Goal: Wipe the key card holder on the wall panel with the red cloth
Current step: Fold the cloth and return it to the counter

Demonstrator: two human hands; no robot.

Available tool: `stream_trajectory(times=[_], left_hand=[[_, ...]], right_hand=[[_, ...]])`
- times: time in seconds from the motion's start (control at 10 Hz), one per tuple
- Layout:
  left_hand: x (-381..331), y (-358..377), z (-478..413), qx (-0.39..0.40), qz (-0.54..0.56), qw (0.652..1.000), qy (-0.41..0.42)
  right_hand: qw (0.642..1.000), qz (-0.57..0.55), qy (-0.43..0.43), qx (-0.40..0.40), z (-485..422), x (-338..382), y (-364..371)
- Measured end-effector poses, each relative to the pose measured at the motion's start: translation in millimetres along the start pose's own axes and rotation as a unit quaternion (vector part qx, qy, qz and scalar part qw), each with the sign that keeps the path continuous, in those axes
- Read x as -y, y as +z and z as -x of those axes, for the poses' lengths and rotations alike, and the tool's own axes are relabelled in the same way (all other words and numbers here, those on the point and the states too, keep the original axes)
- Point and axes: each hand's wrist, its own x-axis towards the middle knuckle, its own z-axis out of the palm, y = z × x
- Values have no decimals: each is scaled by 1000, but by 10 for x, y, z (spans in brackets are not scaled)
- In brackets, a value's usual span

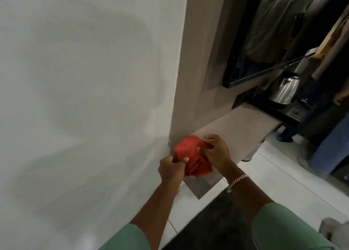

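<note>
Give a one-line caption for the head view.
Both hands, left hand and right hand, bunch a red cloth beside a white wall.

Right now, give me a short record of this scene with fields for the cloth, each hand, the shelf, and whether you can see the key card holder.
cloth: red cloth, bunched, held over the shelf's near end
left hand: left hand, fingers gripping the cloth's lower left edge
right hand: right hand, fingers gripping its right side; bracelet on wrist
shelf: beige shelf by the wall corner, kettle at far end
key card holder: not visible
</note>
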Motion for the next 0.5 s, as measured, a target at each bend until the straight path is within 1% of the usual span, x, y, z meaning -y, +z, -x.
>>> stream_trajectory(times=[0.1,0.2,0.3,0.4,0.5], left_hand=[[226,300,-234,-27,13,999,-28],[454,561,-492,-80,-48,996,-14],[483,591,-598,-80,-61,995,-10],[427,404,-587,-14,-60,998,-17],[329,154,-456,-4,-111,992,54]], right_hand=[[1000,15,7,-5,-289,-324,76],[999,46,11,-23,-564,-676,272],[996,86,1,-24,-630,-762,366],[979,194,-44,-49,-554,-637,403],[951,262,-133,-94,-348,-460,447]])
